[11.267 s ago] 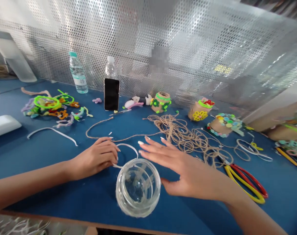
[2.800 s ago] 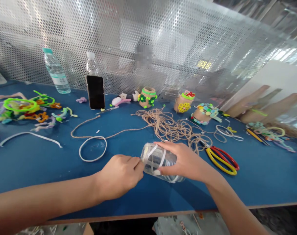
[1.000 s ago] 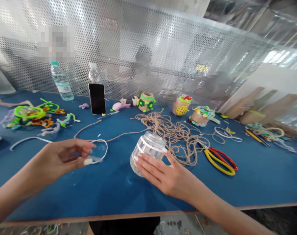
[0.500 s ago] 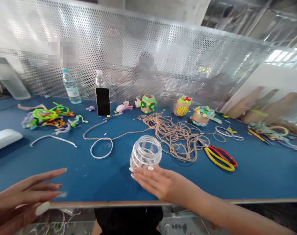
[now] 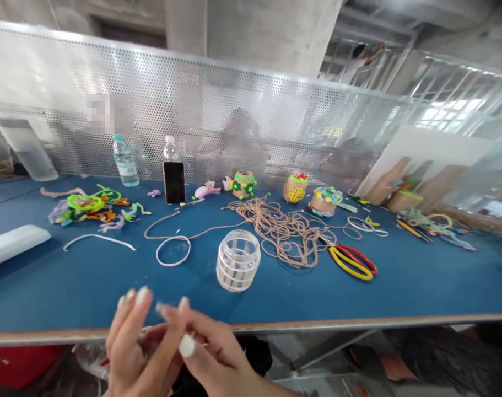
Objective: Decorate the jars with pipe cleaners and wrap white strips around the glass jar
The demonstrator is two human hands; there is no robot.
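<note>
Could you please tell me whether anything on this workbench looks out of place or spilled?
The jute twine stands out: it sprawls in a loose tangle across the blue table instead of being wound up, with one strand trailing left past the white loop. The clear jar stands upright and looks undamaged.

No writing can be read anywhere; the label on the water bottle (image 5: 125,167) is too small to make out.

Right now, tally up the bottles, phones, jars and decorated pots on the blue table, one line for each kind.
Water bottles: 2
Phones: 1
Clear jars: 1
Decorated pots: 3
Total: 7
</note>
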